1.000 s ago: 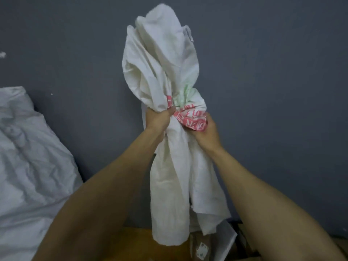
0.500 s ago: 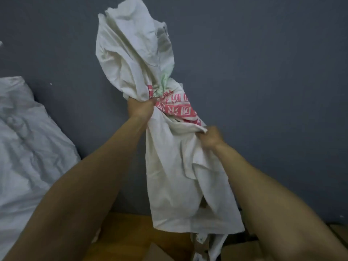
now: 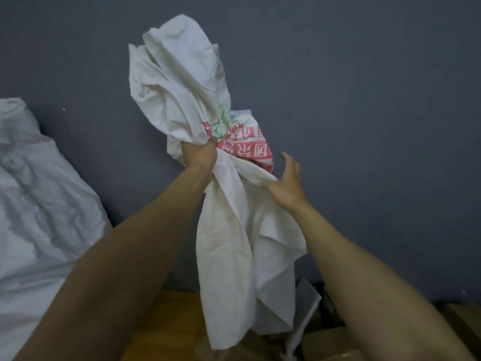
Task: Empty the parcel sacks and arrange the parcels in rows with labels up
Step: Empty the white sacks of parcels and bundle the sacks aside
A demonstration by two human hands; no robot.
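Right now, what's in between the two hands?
The white sack, bunched up, with its red printing: the left hand grips it, the right hand is open beside it. The head view shows it.

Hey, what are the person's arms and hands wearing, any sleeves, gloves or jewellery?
Both arms are bare as far as the view reaches, with no sleeves. The left hand and right hand have no gloves, and no watch, ring or bracelet shows.

Both bare forearms reach up and forward. The left hand (image 3: 200, 156) clenches a fistful of the sack (image 3: 226, 243); the right hand (image 3: 286, 183) is spread, fingers loose (thumb pointing leftward).
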